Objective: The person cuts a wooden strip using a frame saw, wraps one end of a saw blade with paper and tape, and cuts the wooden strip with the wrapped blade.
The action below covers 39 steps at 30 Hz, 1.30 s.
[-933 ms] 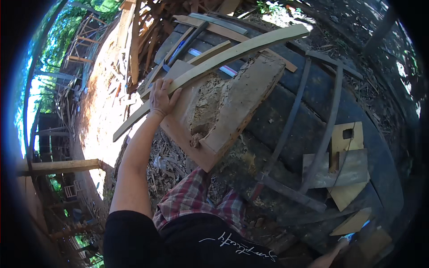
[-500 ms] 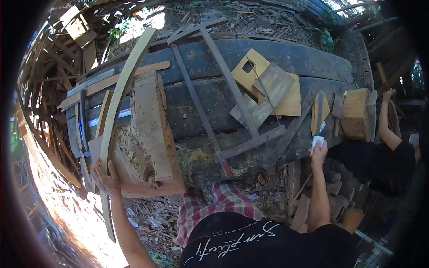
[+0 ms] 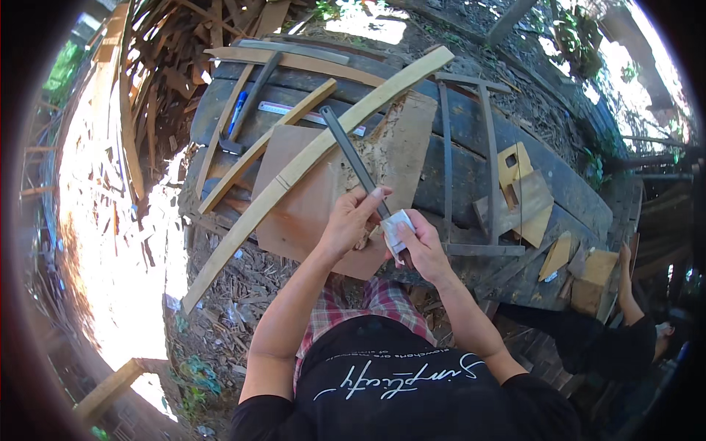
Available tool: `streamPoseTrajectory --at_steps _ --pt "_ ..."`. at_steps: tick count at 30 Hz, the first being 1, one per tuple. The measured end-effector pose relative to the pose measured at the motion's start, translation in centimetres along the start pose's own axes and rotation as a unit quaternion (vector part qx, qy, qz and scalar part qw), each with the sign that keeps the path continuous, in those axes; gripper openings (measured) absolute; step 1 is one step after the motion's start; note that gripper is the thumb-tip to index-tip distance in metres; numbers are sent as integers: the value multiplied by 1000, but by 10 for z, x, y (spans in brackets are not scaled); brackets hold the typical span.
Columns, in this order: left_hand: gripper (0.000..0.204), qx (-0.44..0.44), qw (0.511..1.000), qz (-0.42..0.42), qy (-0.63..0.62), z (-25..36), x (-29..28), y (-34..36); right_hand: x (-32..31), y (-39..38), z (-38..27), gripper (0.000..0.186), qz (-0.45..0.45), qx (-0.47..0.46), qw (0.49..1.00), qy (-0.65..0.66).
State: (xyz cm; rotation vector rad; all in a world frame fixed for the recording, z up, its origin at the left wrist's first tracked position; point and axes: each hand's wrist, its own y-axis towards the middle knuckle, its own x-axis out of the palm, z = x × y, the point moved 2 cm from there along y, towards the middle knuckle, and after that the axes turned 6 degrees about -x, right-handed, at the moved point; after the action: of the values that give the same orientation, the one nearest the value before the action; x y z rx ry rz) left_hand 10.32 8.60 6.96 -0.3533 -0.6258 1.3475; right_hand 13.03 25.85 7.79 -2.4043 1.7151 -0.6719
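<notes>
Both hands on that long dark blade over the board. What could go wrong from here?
1. The left hand grips the long dark blade bare, so a slip could cut the fingers.
2. The right hand pinches a small pale block against the blade near the left thumb; it might skid.
3. The curved wooden strip lies loose and could slide off.

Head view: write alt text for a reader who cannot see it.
Both hands grip a long dark metal bar: left hand at mid-length, right hand pressing a pale folded sheet against it, above a brown board and a curved wooden strip on a dark plank bench.
</notes>
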Motion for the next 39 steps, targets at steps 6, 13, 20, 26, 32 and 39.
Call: streamPoseTrajectory --at_steps 6,13,20,26,32,39 --pt "33 101 973 148 -148 23 -65 -3 34 16 -11 24 -80 90 993 3" --pt "35 106 963 105 -224 24 -83 -13 55 39 -8 22 -156 141 978 13" --pt "54 20 990 -64 -128 -5 -64 -31 64 56 -1 21 -60 80 989 110" --pt "40 57 998 15 -28 -24 -64 1 53 60 22 20 -30 8 999 28" --pt "28 59 983 54 164 -20 -57 11 50 53 33 21 21 -48 992 -117" --pt "18 2 988 153 -8 -17 -41 5 67 43 26 21 79 -279 825 -485"
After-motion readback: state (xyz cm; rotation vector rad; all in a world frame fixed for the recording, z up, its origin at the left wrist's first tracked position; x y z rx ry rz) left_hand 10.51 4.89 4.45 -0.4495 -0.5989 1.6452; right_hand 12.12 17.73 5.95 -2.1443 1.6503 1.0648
